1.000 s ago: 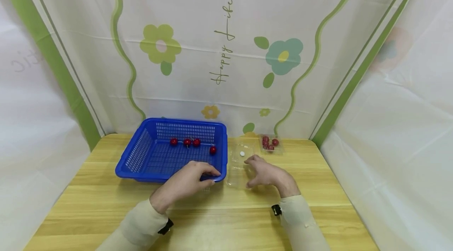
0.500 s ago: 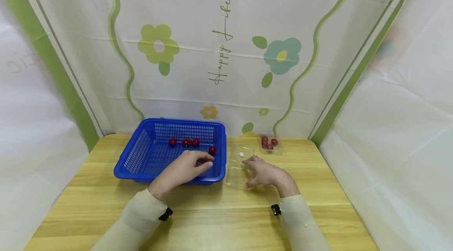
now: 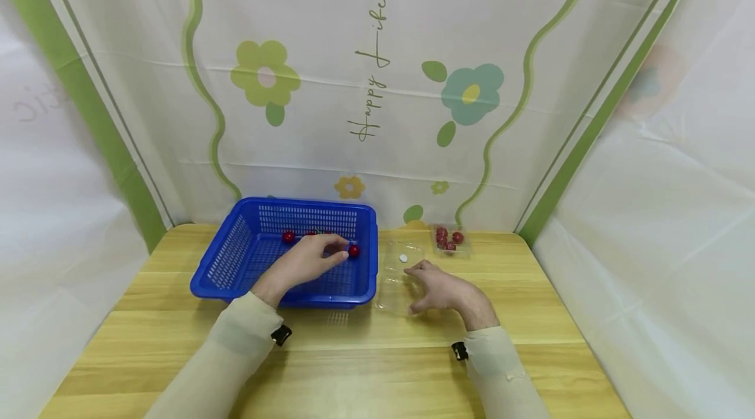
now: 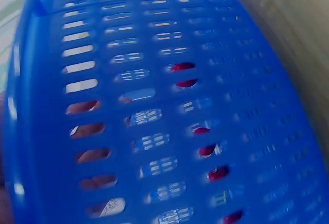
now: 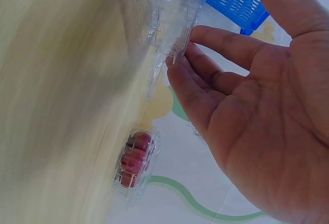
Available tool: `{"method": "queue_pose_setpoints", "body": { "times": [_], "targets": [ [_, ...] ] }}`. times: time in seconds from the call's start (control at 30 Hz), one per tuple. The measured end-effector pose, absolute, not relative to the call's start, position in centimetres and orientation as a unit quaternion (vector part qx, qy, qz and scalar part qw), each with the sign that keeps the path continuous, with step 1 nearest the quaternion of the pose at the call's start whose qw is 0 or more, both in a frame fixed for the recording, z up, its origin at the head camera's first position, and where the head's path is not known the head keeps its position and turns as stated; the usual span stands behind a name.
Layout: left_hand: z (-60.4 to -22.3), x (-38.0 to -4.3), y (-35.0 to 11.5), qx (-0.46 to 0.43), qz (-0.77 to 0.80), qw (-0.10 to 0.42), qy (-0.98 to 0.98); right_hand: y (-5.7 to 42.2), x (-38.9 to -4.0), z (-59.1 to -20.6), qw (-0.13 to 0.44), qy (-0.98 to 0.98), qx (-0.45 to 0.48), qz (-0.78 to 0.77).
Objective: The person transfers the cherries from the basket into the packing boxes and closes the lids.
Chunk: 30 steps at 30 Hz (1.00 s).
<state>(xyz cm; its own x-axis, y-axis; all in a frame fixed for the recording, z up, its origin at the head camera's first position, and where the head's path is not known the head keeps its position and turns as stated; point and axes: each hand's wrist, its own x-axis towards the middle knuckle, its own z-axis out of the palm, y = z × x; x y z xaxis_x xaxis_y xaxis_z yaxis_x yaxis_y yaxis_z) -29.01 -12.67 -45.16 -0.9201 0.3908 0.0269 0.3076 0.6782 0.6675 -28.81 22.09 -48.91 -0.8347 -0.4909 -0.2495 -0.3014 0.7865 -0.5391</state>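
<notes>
In the head view my left hand (image 3: 303, 263) reaches over the blue plastic basket (image 3: 203, 286), thumb and fingers apart, fingertips right beside a red cherry (image 3: 354, 250) at the basket's right end. More cherries lie along the back, one at the left (image 3: 288, 236), others partly behind my hand. The left wrist view looks through the slotted basket wall (image 4: 154, 100); red fruit shows through the slots. My right hand (image 3: 445, 291) holds the near half of an opened clear plastic clamshell box (image 3: 392, 298), curved fingers on its edge in the right wrist view.
A second clear box (image 3: 468, 250) with several dark red fruits stands behind my right hand. A small white spot (image 3: 404, 258) shows on the opened box's far half. A flowered curtain (image 3: 318, 143) hangs behind the wooden table (image 3: 354, 366).
My left hand has moved from the basket's near right rim, back and slightly left, to the cherry at the right end. My right hand has stayed at the opened box.
</notes>
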Motion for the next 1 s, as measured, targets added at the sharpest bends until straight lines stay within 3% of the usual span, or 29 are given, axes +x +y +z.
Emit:
{"method": "queue_pose_setpoints", "body": {
  "times": [0.57, 0.63, 0.87, 1.0],
  "targets": [
    [-46.6, -32.6, -10.0, 0.11, 0.382, 0.131, 0.908, 22.0, -28.8, -49.0, 0.194, 0.925, -0.214, -0.245],
    [-47.3, -33.1, -9.9, 0.118, 0.375, 0.14, 0.909, 22.1, -28.8, -49.0, 0.194, 0.925, -0.213, -0.246],
    [-55.1, -39.5, -10.1, 0.149, 0.343, 0.176, 0.91, 22.1, -28.9, -49.0, 0.198, 0.925, -0.21, -0.248],
    [-55.2, -39.4, -10.0, 0.156, 0.34, 0.191, 0.908, 22.0, -28.9, -49.0, 0.2, 0.925, -0.209, -0.247]
  ]
}}
